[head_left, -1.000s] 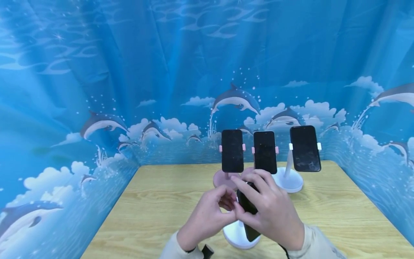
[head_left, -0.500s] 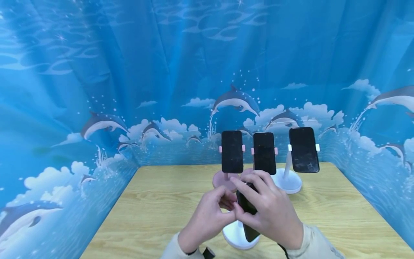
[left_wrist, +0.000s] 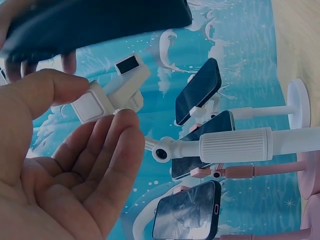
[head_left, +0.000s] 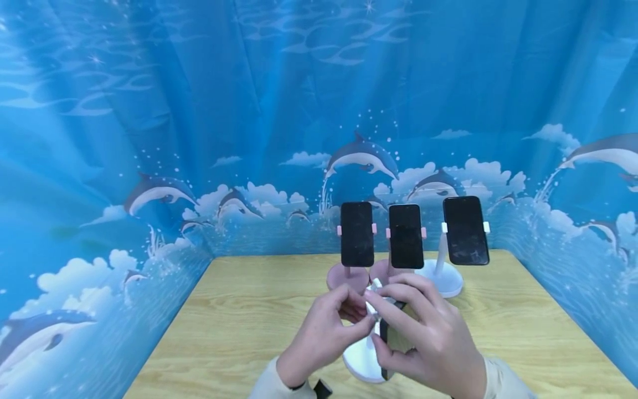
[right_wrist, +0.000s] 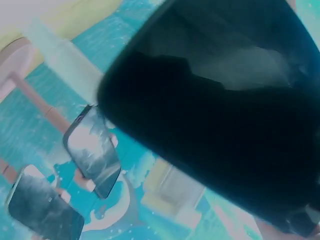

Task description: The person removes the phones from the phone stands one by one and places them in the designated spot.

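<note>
The dark phone (right_wrist: 215,115) was in my right hand (head_left: 431,335), thumb and fingers gripping it, tilted just beside the white clamp (left_wrist: 94,106) of the nearest stand (left_wrist: 235,145). My left hand (head_left: 326,332) pinched that clamp between thumb and fingertips, so my hands were close together, each holding its own thing. The stand's round white base (head_left: 360,359) sat below them on the wood-grain worktop (head_left: 249,310). Beyond it, the left phone (head_left: 357,234) and the middle phone (head_left: 406,236) were held upright by pink grips, and the right phone (head_left: 466,230), slightly tilted, by white ones. Behind everything hung a blue curtain (head_left: 249,111) printed with dolphins and clouds.
</note>
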Tool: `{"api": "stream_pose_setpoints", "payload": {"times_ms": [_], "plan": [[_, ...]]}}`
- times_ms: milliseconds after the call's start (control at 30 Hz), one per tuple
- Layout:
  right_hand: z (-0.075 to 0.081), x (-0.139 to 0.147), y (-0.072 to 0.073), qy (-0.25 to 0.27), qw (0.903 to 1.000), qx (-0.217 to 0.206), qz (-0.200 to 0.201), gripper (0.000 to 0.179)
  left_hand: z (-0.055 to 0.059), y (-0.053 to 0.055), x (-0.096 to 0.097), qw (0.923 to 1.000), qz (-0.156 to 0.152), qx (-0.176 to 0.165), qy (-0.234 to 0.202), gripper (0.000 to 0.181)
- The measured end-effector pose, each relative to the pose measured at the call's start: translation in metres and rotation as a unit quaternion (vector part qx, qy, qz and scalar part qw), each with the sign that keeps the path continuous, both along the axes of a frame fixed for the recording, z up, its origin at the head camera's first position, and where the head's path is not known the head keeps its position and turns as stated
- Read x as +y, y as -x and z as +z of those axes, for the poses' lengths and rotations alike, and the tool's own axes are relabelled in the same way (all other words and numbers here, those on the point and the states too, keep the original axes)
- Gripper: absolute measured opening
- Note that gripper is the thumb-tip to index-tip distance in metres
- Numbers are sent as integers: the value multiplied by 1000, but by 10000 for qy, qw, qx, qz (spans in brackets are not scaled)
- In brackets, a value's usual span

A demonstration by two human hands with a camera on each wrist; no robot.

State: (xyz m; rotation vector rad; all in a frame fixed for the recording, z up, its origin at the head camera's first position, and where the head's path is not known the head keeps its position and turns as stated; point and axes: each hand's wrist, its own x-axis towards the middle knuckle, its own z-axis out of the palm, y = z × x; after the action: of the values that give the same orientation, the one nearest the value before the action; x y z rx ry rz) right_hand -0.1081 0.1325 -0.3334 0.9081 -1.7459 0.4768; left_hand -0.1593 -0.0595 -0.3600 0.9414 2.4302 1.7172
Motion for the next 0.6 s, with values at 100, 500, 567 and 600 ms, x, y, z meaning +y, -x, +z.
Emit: {"api": "stream_pose_setpoints", "payload": {"times_ms": [100,500,567,600], "plan": [[-3,10,-8,223,9992,318,54,41,-1,0,1,10000,37,30,-9,14],[-76,102,0,-30,9766,-1180,-1797,57,-1,-1,2,9999,94,26,-53,17],[-88,117,6,-280,9640,-1638,-2077,53,-1,-1,2,9999,95,3,-55,17],[-93,124,10,-368,9580,-1801,-2202,52,-1,-1,2,9999,93,-7,-55,16]]}}
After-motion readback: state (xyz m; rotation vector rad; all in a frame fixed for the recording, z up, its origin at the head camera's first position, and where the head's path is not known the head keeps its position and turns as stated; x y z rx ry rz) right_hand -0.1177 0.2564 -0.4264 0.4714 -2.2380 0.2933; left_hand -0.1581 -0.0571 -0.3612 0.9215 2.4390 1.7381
